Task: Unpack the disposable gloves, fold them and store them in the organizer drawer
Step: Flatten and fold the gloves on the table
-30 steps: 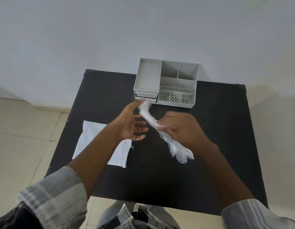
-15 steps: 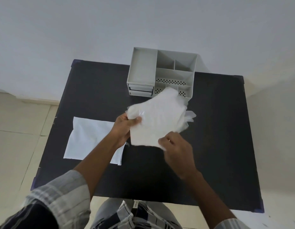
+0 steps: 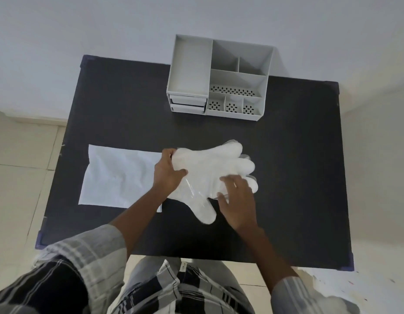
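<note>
we see the disposable gloves (image 3: 214, 175) spread flat on the dark surface (image 3: 298, 177), fingers of the gloves pointing right and the thumb toward us, well in front of the grey organizer (image 3: 219, 75) whose drawers (image 3: 188, 104) sit closed at its front left. our left hand (image 3: 168, 175) pinches the cuff edge between thumb and fingers, while our right hand (image 3: 238, 200) lies open and flat, pressing on the gloves' lower part. the white empty packet (image 3: 119, 177) lies flat just left of the gloves, partly under our left hand.

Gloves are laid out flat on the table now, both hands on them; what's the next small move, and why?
Probably fold the gloves in half. They lie spread flat, fingers pointing right; the left hand pins the cuff end and the right hand rests on the finger end, and the organizer's drawers look too narrow for them unfolded.
</note>
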